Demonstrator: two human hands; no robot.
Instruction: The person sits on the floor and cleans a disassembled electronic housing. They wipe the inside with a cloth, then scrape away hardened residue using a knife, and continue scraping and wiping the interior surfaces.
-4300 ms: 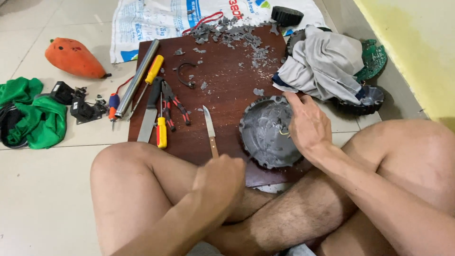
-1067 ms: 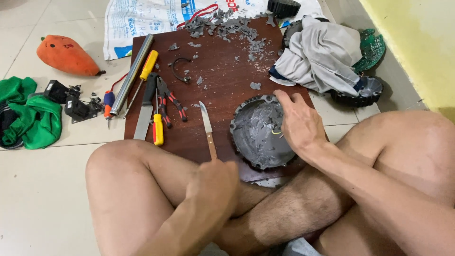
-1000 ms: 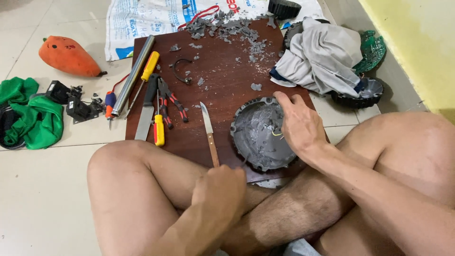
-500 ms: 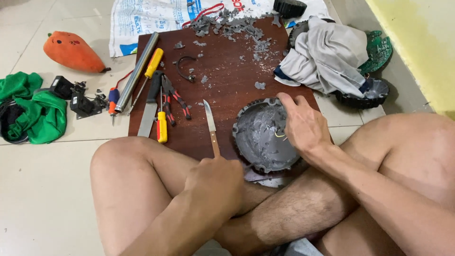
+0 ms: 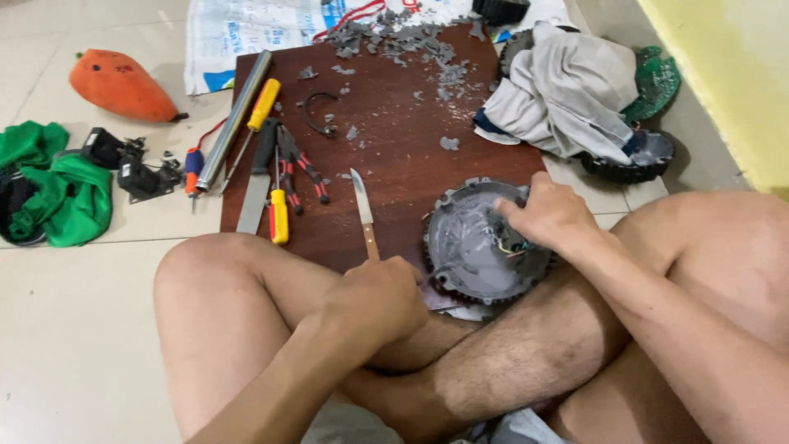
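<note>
L hand: closed in a fist round the handle of a knife; L hand is rested on the L knee, blade pointed away over the board.
R hand: R hand is laid on the far-right rim of the round grey motor housing, fingers curled and pinching at sth. inside by the coloured wires; exact grip can't be told.
Housing pos.: near-right corner of the board, partly overhanging, propped against the crossed legs.
Risk 1: blade could slip toward the R hand or bare shin if levered w/ force; cause judged to be bare skin near the edge and no clamp on the housing.
Risk 2: housing could tip off the board edge when pressed; only a hand is steadying it.
Risk 3: thin wires could be cut or torn if tugged.
Risk 4: sharp grey chips at far end could be knelt on.
Surface: dark red-brown wooden board on pale floor tiles.
Tools, left of board: steel tube, yellow-handled screwdriver, red-handled pliers.
Room: grey cloth far right, green cloth and orange pod-shaped thing left, yellow wall right.
</note>
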